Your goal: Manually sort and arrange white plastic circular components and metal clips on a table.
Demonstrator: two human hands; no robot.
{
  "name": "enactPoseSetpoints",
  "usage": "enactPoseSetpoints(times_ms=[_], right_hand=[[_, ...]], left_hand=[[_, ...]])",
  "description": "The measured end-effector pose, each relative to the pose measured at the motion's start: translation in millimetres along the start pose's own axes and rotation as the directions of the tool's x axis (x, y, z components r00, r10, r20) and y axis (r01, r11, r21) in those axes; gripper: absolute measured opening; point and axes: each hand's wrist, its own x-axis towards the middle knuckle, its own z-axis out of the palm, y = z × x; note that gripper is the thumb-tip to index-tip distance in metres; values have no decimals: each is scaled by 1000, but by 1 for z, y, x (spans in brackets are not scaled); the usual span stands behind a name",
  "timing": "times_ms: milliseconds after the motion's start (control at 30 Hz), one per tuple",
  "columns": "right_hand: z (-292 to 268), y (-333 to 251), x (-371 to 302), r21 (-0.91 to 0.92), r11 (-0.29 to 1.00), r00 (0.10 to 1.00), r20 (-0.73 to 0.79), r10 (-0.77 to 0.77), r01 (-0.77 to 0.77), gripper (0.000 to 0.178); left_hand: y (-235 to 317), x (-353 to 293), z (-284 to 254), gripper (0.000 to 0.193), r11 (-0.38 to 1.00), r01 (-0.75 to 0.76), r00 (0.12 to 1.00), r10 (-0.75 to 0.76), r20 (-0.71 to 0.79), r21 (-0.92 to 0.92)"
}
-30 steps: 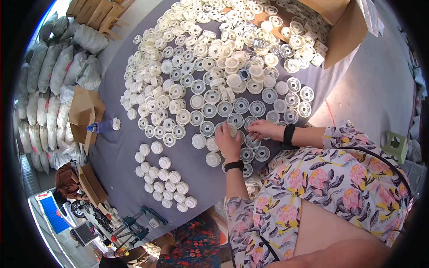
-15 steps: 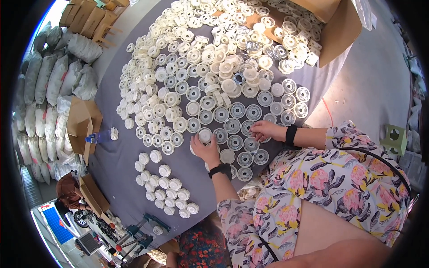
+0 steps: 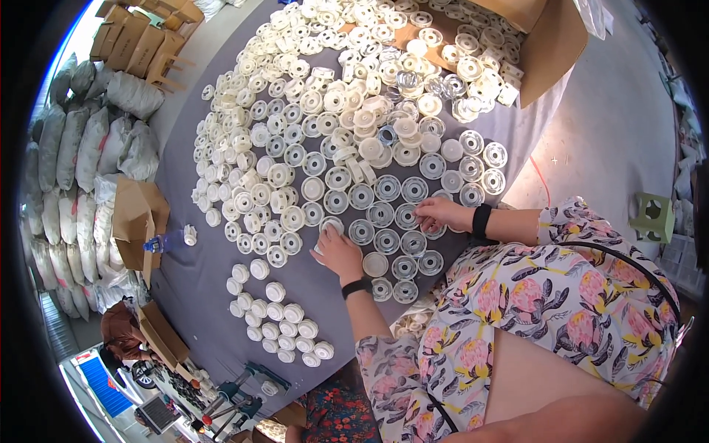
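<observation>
My left hand (image 3: 340, 257) is curled over a white round plastic piece (image 3: 330, 223) at the left edge of the laid-out wheel-shaped parts, its fingers covering much of it. Another pale edge shows beside the fingertips, mostly hidden. My right hand (image 3: 442, 214) hovers by the right side of these parts with thumb and fingers pinched together. What they hold, if anything, is hidden. Between the hands lie translucent wheel-shaped plastic parts (image 3: 386, 241) in loose rows, flat with dark centre holes. Left of my left forearm stands a group of assembled white round pieces (image 3: 275, 292).
A large heap of white plastic wheels (image 3: 295, 81) covers the far side of the grey cloth-covered table (image 3: 214, 288). A cardboard box (image 3: 550, 52) lies open at the far right. A bottle (image 3: 164, 242) and another carton (image 3: 136, 214) are at left. A person (image 3: 122, 332) bends at lower left.
My left hand's fingers have closed further over the white round piece, and the hand has shifted slightly left. My right hand stays nearly in place. The whole view has shifted a little.
</observation>
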Motion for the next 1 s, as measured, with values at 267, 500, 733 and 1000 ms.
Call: enactPoseSetpoints(times_ms=[267, 500, 733, 1000], right_hand=[[-10, 3, -2, 43, 999, 1000, 5, -19, 18, 28], [-35, -4, -14, 52, 998, 996, -84, -27, 31, 27], [-51, -8, -26, 114, 993, 993, -119, -22, 35, 25], [-61, -26, -28, 333, 917, 973, -138, -183, 220, 37]], left_hand=[[13, 29, -24, 34, 995, 49, 998, -46, 42, -88], [146, 73, -24, 43, 771, -434, 901, 362, -241, -466], [195, 107, -10, 44, 750, -572, 817, 554, -157, -330], [187, 48, -11, 34, 418, -148, 959, 282, -27, -896]])
